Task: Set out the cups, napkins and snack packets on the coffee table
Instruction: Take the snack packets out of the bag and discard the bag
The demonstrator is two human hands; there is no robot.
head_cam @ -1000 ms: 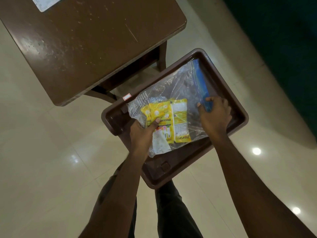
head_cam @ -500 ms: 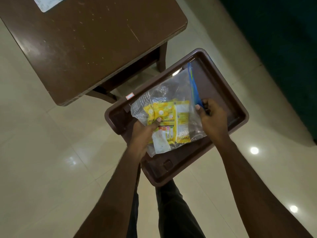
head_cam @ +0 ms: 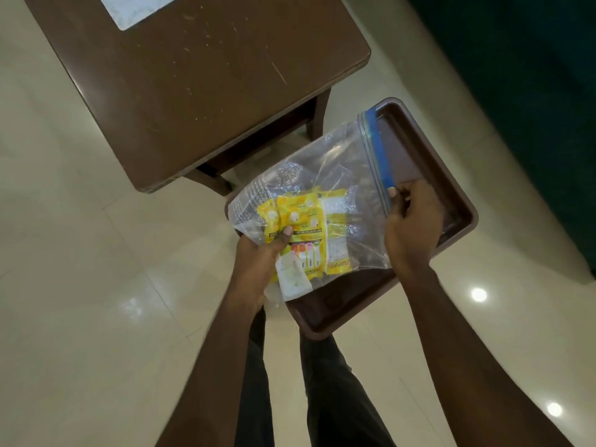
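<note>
Hands share one job in the head view. The left hand (head_cam: 258, 262) grips the closed end of a clear zip bag (head_cam: 338, 162), its thumb pressed on top over the yellow snack packets (head_cam: 306, 227) inside and its fingers curled out of sight beneath. I judge this pins the packets so they do not slide while the bag is worked. The right hand (head_cam: 412, 227) pinches the near end of the blue zip strip (head_cam: 379, 146), drawing the bag's mouth taut away from the left hand, a grip suited to parting the seal; whether the seal is open cannot be told. Under both hands lies a brown tray (head_cam: 451, 195), probably there to catch anything that slips out, though its support is hidden. Beyond the left hand, well apart from the bag, stands the brown worktop (head_cam: 200, 91) with a white sheet (head_cam: 138, 8) at its far edge. No packet lies on it yet.
</note>
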